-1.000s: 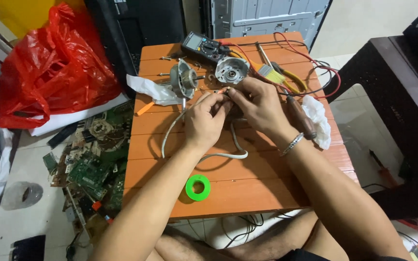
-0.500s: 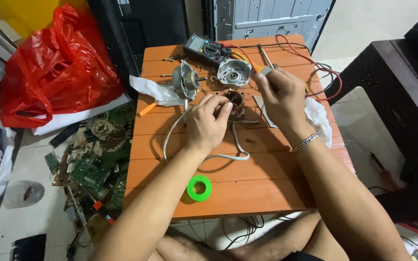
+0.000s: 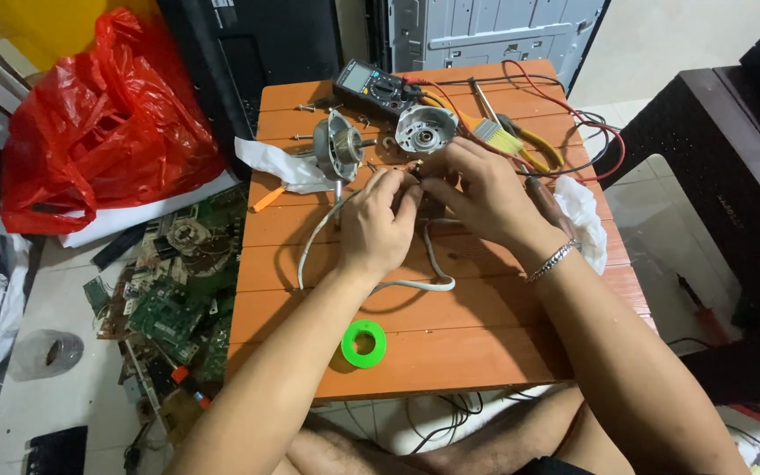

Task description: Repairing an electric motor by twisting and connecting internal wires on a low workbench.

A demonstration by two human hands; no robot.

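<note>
Left hand and right hand both pinching small motor part at frame centre; white cable below on bench.

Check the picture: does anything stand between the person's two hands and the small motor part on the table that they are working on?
Nothing visible does. The left hand and right hand already meet over the small motor part, fingers touching it. The white cable runs out beneath them.

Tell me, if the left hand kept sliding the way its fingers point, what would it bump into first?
Most likely the round silver motor cover. The left hand points up the wooden table and a bit to the right, with the cover just beyond its fingertips. How high each sits is hard to judge from above, so this is a guess.
</note>
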